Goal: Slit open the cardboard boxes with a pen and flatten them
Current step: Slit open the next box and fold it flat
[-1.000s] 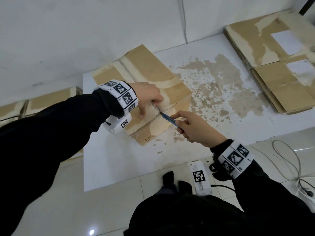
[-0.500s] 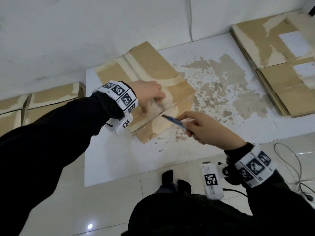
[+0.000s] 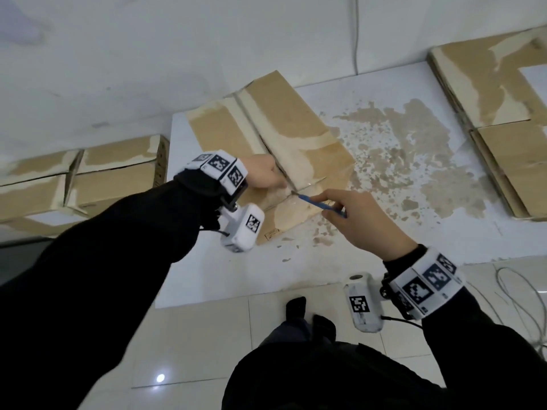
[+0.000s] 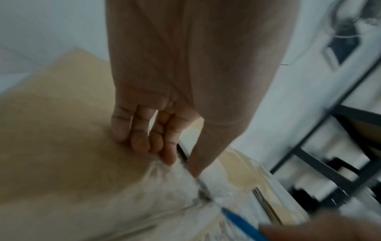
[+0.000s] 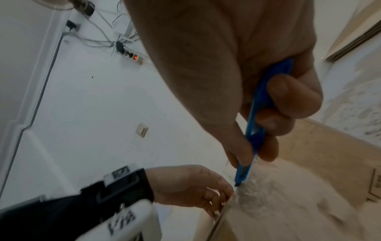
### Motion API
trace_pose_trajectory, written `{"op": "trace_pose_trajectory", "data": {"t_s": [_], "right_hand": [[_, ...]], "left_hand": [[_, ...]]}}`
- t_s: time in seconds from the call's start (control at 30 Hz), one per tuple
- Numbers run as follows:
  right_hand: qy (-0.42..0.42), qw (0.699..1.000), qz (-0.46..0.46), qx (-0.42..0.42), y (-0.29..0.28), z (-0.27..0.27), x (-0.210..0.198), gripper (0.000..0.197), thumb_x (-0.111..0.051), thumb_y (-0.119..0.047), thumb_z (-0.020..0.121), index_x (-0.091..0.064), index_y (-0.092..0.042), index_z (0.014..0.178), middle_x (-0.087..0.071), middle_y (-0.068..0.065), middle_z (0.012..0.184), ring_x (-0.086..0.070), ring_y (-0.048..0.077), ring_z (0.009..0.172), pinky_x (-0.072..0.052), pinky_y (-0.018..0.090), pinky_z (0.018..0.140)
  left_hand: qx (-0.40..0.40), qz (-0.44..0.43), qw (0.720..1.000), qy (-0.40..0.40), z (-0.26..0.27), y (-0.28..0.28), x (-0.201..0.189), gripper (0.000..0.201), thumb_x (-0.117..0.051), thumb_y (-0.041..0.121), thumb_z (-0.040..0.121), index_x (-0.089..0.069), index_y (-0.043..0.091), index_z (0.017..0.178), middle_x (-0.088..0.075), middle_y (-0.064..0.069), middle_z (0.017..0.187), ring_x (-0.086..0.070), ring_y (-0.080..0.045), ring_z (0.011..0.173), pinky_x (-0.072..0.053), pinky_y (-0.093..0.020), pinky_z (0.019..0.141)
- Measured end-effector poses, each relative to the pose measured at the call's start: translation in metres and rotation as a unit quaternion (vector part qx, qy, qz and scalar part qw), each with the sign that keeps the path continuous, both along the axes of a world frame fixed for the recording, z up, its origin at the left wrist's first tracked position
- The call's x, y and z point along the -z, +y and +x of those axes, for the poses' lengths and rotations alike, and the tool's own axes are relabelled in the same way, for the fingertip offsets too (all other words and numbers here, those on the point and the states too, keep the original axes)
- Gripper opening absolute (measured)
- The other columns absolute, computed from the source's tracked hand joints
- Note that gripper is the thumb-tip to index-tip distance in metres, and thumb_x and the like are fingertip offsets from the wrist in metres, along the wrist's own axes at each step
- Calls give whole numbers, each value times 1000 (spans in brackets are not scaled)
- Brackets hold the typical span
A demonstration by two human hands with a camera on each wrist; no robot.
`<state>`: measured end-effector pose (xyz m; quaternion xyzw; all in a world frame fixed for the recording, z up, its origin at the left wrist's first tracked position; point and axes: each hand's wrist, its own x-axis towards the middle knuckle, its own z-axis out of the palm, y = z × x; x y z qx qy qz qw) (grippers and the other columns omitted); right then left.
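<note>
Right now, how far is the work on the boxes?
Done, apparently: flat cardboard lies at the right. In hand: the left hand presses on the box while the right hand holds the pen, tip at the box's taped seam. Left: that box stands unflattened, and more boxes wait at left.

The box (image 3: pixel 266 149) lies on the mat (image 3: pixel 384 250), at its far left corner by the wall (image 3: pixel 148 54). The left hand (image 3: pixel 263 173) rests on the box's near end; the right hand (image 3: pixel 364 223), to its right, holds the pen (image 3: pixel 319 202), tip at the box's seam. More boxes (image 3: pixel 88 179) lie left of the mat, flattened cardboard (image 3: pixel 503 113) at far right. Cables (image 3: pixel 521 300) lie near right.
</note>
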<state>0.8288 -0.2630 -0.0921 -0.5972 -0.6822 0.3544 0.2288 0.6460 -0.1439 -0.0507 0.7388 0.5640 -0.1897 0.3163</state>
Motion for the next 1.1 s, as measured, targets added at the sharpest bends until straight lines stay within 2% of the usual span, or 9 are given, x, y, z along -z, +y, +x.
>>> {"op": "trace_pose_trajectory", "data": {"t_s": [0.13, 0.23, 0.3, 0.4, 0.6, 0.77, 0.87, 0.97, 1.1], "right_hand": [[-13, 1000, 12, -2, -1, -6, 6, 25, -55, -9, 93, -62, -18, 115, -60, 10, 76, -52, 21, 61, -43, 33, 59], [-26, 998, 49, -1, -2, -8, 8, 28, -54, -5, 92, -63, -15, 116, -50, 2, 73, -42, 10, 58, -31, 20, 52], [-55, 995, 80, -3, -4, -9, 9, 30, -53, -3, 91, -64, -13, 117, -48, 2, 73, -41, 14, 61, -27, 17, 52], [-86, 992, 94, 6, -11, -9, 8, 32, -53, -3, 91, -63, -14, 120, -49, 2, 76, -47, 21, 68, -31, 24, 55], [-171, 979, 114, 12, -12, -21, 6, 42, -50, 4, 89, -58, -16, 125, -49, 8, 81, -48, 27, 64, -34, 31, 54], [-197, 975, 103, 20, -13, -23, 5, 41, -48, 4, 91, -55, -16, 126, -43, 5, 80, -43, 22, 58, -26, 27, 46], [-223, 969, 108, 22, -11, -27, 3, 40, -47, 3, 91, -53, -16, 127, -39, 4, 80, -34, 17, 54, -19, 25, 45], [-204, 973, 96, 54, -16, -12, 0, 43, -45, 5, 91, -53, -16, 128, -43, 5, 79, -39, 18, 56, -24, 26, 46], [-115, 987, 111, 36, -20, 17, -10, 34, -48, -3, 92, -59, -14, 123, -55, 9, 72, -49, 26, 60, -42, 35, 55]], "left_hand": [[-215, -30, 972, -86, 10, 7, 5, 26, -61, 31, 90, -61, 15, 70, -55, -2, 67, -43, -14, 54, -35, -24, 54], [-325, -16, 937, -129, 15, 2, 9, 32, -68, 29, 86, -52, 12, 64, -48, -3, 58, -41, -15, 51, -32, -25, 51], [-333, 10, 933, -134, 15, -2, 11, 34, -68, 31, 87, -49, 12, 65, -48, -4, 62, -43, -16, 55, -33, -26, 52], [-360, -3, 918, -164, 13, -5, 11, 32, -67, 29, 88, -50, 11, 68, -45, -4, 60, -41, -15, 54, -33, -24, 51], [-370, 17, 901, -227, 11, -16, 11, 19, -69, 26, 87, -62, 10, 80, -44, 12, 29, -41, -13, 54, -35, -24, 54], [-374, 24, 889, -262, 10, -21, 9, 13, -68, 24, 87, -67, 11, 89, -50, 0, 58, -44, -13, 56, -37, -25, 57], [-377, 23, 886, -270, 10, -24, 9, 13, -68, 25, 87, -67, 12, 88, -52, 2, 51, -43, -13, 54, -37, -24, 54], [-391, 8, 873, -292, 6, -23, 6, 15, -67, 29, 88, -62, 17, 81, -55, 3, 58, -46, -12, 58, -39, -22, 53], [-364, 28, 884, -291, 7, -24, 12, 20, -64, 32, 90, -66, 13, 94, -56, 1, 75, -51, -10, 63, -42, -15, 50]]}}
